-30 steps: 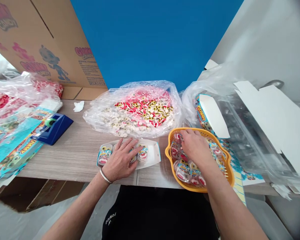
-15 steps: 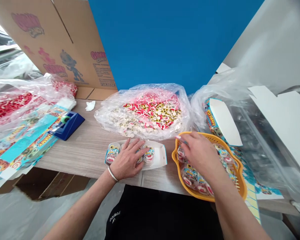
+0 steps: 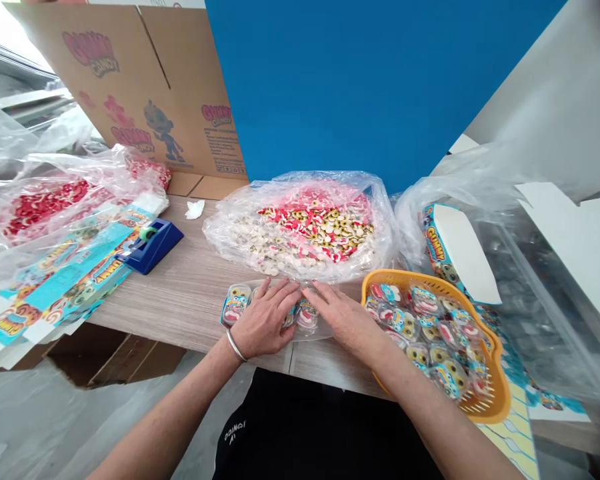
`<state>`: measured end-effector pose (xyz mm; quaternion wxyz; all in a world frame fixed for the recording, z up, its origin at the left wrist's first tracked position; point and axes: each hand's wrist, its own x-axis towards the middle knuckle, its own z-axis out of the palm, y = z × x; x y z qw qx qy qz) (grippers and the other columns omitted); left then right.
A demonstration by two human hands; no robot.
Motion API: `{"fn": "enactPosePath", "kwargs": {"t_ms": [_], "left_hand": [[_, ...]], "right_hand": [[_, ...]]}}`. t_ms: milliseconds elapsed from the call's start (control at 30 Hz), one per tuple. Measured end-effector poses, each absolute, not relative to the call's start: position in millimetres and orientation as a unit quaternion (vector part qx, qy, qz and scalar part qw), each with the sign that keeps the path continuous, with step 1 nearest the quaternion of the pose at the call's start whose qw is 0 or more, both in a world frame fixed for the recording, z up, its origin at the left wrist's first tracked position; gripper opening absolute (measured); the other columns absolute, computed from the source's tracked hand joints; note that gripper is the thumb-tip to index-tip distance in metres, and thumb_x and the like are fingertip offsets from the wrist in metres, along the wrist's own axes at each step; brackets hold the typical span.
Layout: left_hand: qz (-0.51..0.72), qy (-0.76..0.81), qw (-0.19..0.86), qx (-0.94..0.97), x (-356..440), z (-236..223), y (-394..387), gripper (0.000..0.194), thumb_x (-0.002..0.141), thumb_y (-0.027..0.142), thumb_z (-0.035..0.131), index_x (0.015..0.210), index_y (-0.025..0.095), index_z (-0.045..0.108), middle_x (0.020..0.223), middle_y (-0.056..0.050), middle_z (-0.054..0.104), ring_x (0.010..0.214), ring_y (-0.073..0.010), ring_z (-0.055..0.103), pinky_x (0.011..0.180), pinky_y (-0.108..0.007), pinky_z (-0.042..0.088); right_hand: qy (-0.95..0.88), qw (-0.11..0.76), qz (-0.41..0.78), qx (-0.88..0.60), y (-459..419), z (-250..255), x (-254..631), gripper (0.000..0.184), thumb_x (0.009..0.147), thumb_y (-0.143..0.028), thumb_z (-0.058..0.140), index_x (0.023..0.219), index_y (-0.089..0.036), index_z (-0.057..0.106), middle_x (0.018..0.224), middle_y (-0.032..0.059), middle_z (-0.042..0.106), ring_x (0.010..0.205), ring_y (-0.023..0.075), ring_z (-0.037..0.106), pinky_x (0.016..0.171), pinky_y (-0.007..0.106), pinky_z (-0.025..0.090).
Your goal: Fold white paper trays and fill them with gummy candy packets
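A shallow white display box (image 3: 260,283) with blue edges lies on the table in front of me, holding a row of clear candy packs. One candy pack (image 3: 237,304) shows at its left end and another candy pack (image 3: 307,315) right of the middle. My left hand (image 3: 265,319) lies palm down across the packs, fingers stretched and apart. Over the box's right end is my right hand (image 3: 347,319), its fingers extended and touching or nearly touching the left fingertips. What lies beneath the right palm is hidden. Beside my right forearm stands a yellow basket (image 3: 503,393) of similar packs.
A clear bag (image 3: 220,223) of loose red, white and yellow gummies lies behind the box. On the left are a blue tape dispenser (image 3: 155,248), flat printed cartons (image 3: 70,283) and a bag of red gummies (image 3: 45,207). Another display box (image 3: 463,250) leans behind the basket.
My right hand has moved left from the basket to the right end of the display box. The left hand stays on the packs. The whole view has shifted slightly.
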<state>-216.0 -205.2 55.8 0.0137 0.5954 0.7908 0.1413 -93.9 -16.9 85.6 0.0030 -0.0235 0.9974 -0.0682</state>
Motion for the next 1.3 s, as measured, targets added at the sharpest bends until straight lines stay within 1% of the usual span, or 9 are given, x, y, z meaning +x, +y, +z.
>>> {"fn": "enactPosePath", "kwargs": {"t_ms": [100,200,267,367,533,633,833,1067,1300], "left_hand": [[0.138,0.788,0.017,0.600,-216.5,57.6,-205.1,0.061,0.085,0.025,0.058,0.145,0.020,0.045,0.156,-0.010,0.044,0.148,-0.0317,0.033,0.124,-0.058,0.018],[0.138,0.787,0.018,0.601,-217.0,58.2,-205.2,0.058,0.084,0.024,0.058,0.142,0.019,0.049,0.156,-0.010,0.045,0.147,-0.0320,0.034,0.123,-0.058,0.019],[0.139,0.788,0.018,0.600,-217.4,57.7,-205.5,0.058,0.084,0.024,0.057,0.141,0.018,0.049,0.155,-0.011,0.046,0.147,-0.0323,0.034,0.122,-0.059,0.020],[0.142,0.784,0.018,0.604,-218.0,56.5,-205.9,0.063,0.083,0.024,0.058,0.144,0.017,0.046,0.155,-0.012,0.045,0.147,-0.0324,0.033,0.122,-0.059,0.020],[0.147,0.782,0.013,0.605,-218.2,55.0,-206.8,0.067,0.081,0.025,0.059,0.146,0.017,0.043,0.155,-0.012,0.045,0.148,-0.0322,0.033,0.123,-0.057,0.018],[0.150,0.780,0.008,0.608,-217.7,56.3,-207.6,0.068,0.080,0.026,0.059,0.146,0.017,0.044,0.157,-0.012,0.043,0.150,-0.0323,0.029,0.125,-0.057,0.014],[0.151,0.767,-0.012,0.623,-218.0,65.3,-208.4,0.065,0.082,0.030,0.061,0.145,0.017,0.047,0.158,-0.012,0.042,0.151,-0.0341,0.025,0.125,-0.060,0.009],[0.142,0.749,-0.042,0.646,-216.5,58.1,-203.0,0.056,0.096,0.039,0.056,0.147,0.019,0.047,0.157,-0.011,0.044,0.150,-0.0329,0.029,0.124,-0.059,0.016],[0.123,0.746,-0.041,0.653,-218.7,46.8,-202.2,0.050,0.098,0.043,0.055,0.144,0.023,0.052,0.158,-0.010,0.043,0.147,-0.0333,0.035,0.124,-0.061,0.018]], "right_hand": [[0.998,-0.005,-0.054,0.031,-20.2,89.1,-96.2,0.062,0.092,0.000,0.041,0.152,-0.014,0.041,0.151,0.0199,0.049,0.133,0.0279,0.054,0.107,0.043,0.046],[0.994,0.013,-0.053,0.100,-24.7,97.1,-97.0,0.057,0.095,-0.008,0.044,0.152,-0.011,0.040,0.133,0.0205,0.063,0.117,0.0302,0.063,0.098,0.043,0.049],[0.987,0.031,-0.089,0.134,-29.1,101.1,-97.8,0.055,0.096,-0.014,0.046,0.151,-0.010,0.041,0.123,0.0187,0.068,0.108,0.0293,0.067,0.092,0.039,0.051],[0.970,0.042,-0.155,0.182,-36.6,101.9,-101.1,0.056,0.096,-0.011,0.041,0.151,-0.010,0.041,0.127,0.0181,0.068,0.105,0.0271,0.069,0.086,0.034,0.051],[0.935,0.040,-0.248,0.251,-46.4,94.2,-106.5,0.055,0.096,-0.012,0.037,0.150,-0.006,0.040,0.115,0.0182,0.073,0.102,0.0268,0.072,0.084,0.033,0.051],[0.920,0.027,-0.287,0.267,-50.4,87.7,-106.0,0.055,0.095,-0.017,0.042,0.148,-0.006,0.042,0.124,0.0188,0.069,0.111,0.0273,0.069,0.091,0.034,0.050],[0.909,-0.003,-0.329,0.255,-56.8,79.8,-105.0,0.061,0.090,-0.013,0.048,0.150,-0.005,0.040,0.143,0.0201,0.057,0.129,0.0266,0.057,0.105,0.036,0.044],[0.892,0.002,-0.366,0.267,-61.7,84.8,-106.4,0.058,0.091,-0.011,0.040,0.148,-0.008,0.043,0.134,0.0184,0.065,0.123,0.0241,0.063,0.101,0.034,0.048],[0.886,0.001,-0.396,0.241,-64.7,86.6,-101.7,0.058,0.093,-0.013,0.039,0.151,-0.006,0.039,0.145,0.0182,0.057,0.129,0.0229,0.058,0.106,0.035,0.046]]}}
